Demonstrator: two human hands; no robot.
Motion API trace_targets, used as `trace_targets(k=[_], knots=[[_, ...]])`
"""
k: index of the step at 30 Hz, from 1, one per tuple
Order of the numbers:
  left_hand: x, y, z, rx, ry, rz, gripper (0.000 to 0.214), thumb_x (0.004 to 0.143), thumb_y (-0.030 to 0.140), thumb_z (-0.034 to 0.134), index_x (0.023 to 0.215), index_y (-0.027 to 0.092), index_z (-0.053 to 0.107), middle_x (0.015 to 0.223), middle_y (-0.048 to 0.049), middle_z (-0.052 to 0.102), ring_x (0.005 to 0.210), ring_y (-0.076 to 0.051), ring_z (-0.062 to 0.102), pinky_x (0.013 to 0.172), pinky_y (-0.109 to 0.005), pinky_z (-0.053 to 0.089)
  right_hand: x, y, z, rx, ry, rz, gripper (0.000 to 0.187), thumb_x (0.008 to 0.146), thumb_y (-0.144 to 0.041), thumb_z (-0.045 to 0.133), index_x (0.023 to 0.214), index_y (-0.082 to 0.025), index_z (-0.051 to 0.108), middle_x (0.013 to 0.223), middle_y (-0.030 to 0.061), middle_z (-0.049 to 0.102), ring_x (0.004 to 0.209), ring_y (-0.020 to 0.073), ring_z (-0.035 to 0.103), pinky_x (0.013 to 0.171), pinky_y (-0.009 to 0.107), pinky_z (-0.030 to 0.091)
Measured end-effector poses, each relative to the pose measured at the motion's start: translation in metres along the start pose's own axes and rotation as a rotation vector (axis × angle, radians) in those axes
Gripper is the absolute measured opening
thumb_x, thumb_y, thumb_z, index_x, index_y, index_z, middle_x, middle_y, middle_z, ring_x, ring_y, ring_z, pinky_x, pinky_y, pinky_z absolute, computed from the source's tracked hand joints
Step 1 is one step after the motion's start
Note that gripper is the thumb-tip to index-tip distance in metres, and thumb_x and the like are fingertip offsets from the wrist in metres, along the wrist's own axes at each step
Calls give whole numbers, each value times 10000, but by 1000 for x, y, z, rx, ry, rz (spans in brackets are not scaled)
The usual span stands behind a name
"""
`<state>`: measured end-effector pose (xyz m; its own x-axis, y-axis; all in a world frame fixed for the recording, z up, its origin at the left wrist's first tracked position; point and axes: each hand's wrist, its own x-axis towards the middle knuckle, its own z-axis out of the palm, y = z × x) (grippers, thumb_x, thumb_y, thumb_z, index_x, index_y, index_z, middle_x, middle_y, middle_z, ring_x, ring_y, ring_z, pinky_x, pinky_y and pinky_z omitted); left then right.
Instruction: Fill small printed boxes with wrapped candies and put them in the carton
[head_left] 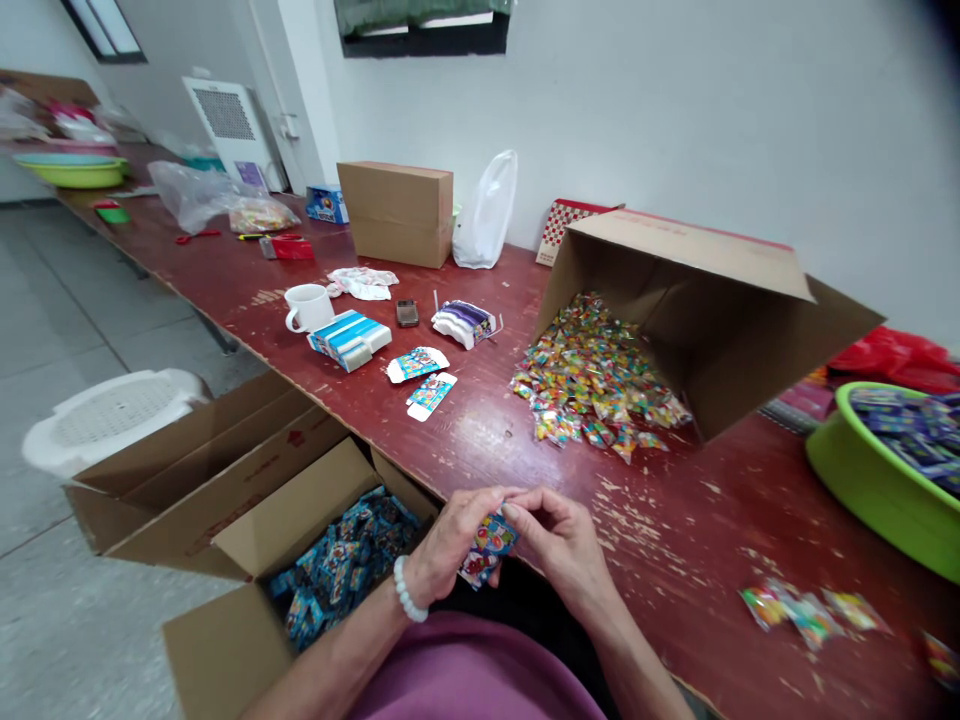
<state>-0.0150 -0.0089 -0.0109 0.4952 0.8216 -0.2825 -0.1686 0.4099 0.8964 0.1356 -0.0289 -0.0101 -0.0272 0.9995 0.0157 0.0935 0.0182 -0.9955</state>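
Observation:
My left hand (455, 535), with a pale bead bracelet at the wrist, is closed around a small printed candy box (491, 540). My right hand (559, 535) pinches the upper end of the same box, thumb on its top edge; whether that end is closed I cannot tell. Both hands are just over the table's front edge. At lower left, an open carton (247, 630) holds many small blue packets (345, 560). Ahead and to the right, wrapped candies (600, 380) spill out of a tipped cardboard box (742, 310). Two flat printed boxes (429, 395) lie ahead of my hands.
On the red table (517, 470) stand a white mug (309, 306), a blue-and-white box (350, 340) and a closed carton (397, 215). A green basin (862, 490) of purple packets sits at right, near loose candies (810, 612). A white stool (112, 415) is at left.

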Motion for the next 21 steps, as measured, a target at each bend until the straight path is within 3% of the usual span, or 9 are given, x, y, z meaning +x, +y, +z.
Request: trace_targets(k=[3, 5, 8, 10, 13, 16, 18, 21], knots=[[0, -4, -1, -26, 28, 9, 442, 850, 441, 554, 1165, 160, 684, 890, -81, 712, 660, -182, 632, 418, -208, 444, -2, 0, 3, -95, 40, -88, 216, 852, -347, 662, 715, -181, 688, 697, 20, 646, 607, 150, 596, 567, 253, 474], [1, -7, -2, -117, 44, -29, 435, 834, 433, 553, 1131, 148, 691, 805, -67, 706, 573, -164, 615, 407, -221, 447, -5, 2, 7, -178, 67, -192, 213, 881, -326, 628, 725, -197, 693, 710, 20, 626, 634, 151, 590, 579, 251, 472], [4, -10, -4, -290, 71, -100, 408, 821, 427, 530, 1064, 144, 695, 738, -48, 684, 496, -143, 589, 416, -235, 458, -10, 5, 14, -264, 51, -311, 192, 942, -290, 531, 861, -225, 693, 892, 52, 651, 763, 172, 619, 667, 279, 505], [6, -9, -6, -327, 104, -64, 354, 809, 385, 552, 1017, 138, 698, 845, -68, 704, 611, -153, 639, 522, -240, 507, -13, 6, 17, -349, 46, -373, 148, 932, -273, 541, 1015, -242, 660, 1025, 74, 645, 917, 212, 616, 767, 327, 513], [8, -5, -5, -331, 157, 24, 292, 798, 336, 591, 992, 146, 699, 962, -67, 710, 827, -177, 666, 721, -247, 527, -17, 5, 21, -548, 23, -450, 448, 823, -293, 680, 1247, -247, 543, 1211, 112, 596, 1099, 285, 547, 891, 420, 481], [10, -1, -3, -379, 193, 47, 270, 804, 330, 601, 1007, 175, 691, 967, -38, 709, 914, -186, 662, 789, -253, 515, -19, 4, 28, -771, -4, -483, 839, 695, -238, 748, 1436, -216, 355, 1403, 143, 488, 1196, 346, 472, 975, 509, 402], [11, -2, -1, -435, 200, 34, 259, 816, 313, 591, 1011, 173, 689, 973, -36, 712, 965, -191, 659, 839, -260, 505, -18, 6, 32, -887, 21, -496, 913, 654, -144, 705, 1471, -195, 300, 1422, 143, 483, 1206, 362, 453, 978, 530, 366], [12, -7, -3, -524, 164, -4, 263, 843, 297, 568, 1026, 151, 687, 984, -54, 723, 1006, -206, 657, 907, -290, 491, -14, 12, 35, -948, 50, -509, 848, 640, -103, 633, 1439, -194, 363, 1368, 134, 539, 1213, 363, 445, 965, 525, 341]])
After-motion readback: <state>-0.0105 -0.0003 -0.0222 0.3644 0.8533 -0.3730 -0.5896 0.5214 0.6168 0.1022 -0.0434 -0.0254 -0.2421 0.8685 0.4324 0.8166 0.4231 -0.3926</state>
